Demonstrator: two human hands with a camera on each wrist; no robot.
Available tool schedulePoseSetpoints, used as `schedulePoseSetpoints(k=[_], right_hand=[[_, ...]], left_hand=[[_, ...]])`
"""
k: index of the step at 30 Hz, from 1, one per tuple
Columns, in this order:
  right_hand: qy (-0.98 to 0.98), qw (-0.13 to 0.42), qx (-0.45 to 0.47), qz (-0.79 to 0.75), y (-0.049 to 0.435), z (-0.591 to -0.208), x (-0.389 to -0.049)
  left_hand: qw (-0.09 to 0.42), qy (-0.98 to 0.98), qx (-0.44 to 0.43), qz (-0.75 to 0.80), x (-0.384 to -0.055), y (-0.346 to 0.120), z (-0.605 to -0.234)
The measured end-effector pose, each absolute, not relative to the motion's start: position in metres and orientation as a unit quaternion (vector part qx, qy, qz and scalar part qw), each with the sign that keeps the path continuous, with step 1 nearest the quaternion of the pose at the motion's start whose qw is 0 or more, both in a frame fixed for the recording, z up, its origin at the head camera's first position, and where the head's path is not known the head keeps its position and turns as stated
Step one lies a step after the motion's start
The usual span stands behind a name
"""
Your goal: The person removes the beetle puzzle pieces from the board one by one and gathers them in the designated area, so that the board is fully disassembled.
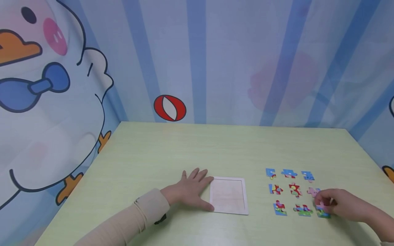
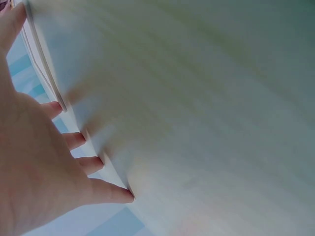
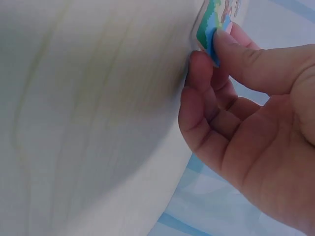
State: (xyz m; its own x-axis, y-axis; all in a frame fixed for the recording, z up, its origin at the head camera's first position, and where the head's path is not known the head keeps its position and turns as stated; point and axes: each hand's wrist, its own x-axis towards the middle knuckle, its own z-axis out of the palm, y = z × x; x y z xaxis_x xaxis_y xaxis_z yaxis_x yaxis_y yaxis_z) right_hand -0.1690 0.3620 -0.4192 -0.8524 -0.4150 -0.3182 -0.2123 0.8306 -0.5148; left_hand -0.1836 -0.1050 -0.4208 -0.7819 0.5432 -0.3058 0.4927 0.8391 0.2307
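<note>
A shallow square puzzle tray point(image 1: 228, 195), pale and bare inside, lies flat at the middle front of the table. My left hand point(image 1: 188, 190) spreads its fingers at the tray's left side; thumb and index finger touch its edge, and the other fingertips rest on the table in the left wrist view. Jigsaw pieces lie apart to the right in three rows of three. At the near right corner of that group, my right hand point(image 1: 344, 205) pinches a green and blue corner piece point(image 1: 322, 214) between thumb and fingers. The right wrist view shows this piece point(image 3: 210, 24) at the fingertips.
Close to the right hand are a pink piece point(image 1: 313, 192) and a green-bottomed piece point(image 1: 303, 210). A red piece point(image 1: 294, 190) sits mid-group. The pale wooden table point(image 1: 172, 147) ends at a striped cartoon curtain point(image 1: 227, 68).
</note>
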Motion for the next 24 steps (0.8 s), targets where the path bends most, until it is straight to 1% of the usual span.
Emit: schedulePoseSetpoints(k=[8, 19, 24], right_hand=[[0.927, 0.222, -0.175, -0.246, 0.3651, -0.4217, -0.1698], [0.931, 0.217, -0.173, -0.237, 0.3645, -0.4229, -0.1699], [0.938, 0.211, -0.159, -0.226, 0.3615, -0.4199, -0.1698]], left_hand=[[0.184, 0.941, 0.275, 0.069, -0.184, -0.1045, -0.4199], [0.185, 0.941, 0.277, 0.066, -0.1857, -0.1049, -0.4211], [0.186, 0.94, 0.277, 0.068, -0.1856, -0.1055, -0.4201]])
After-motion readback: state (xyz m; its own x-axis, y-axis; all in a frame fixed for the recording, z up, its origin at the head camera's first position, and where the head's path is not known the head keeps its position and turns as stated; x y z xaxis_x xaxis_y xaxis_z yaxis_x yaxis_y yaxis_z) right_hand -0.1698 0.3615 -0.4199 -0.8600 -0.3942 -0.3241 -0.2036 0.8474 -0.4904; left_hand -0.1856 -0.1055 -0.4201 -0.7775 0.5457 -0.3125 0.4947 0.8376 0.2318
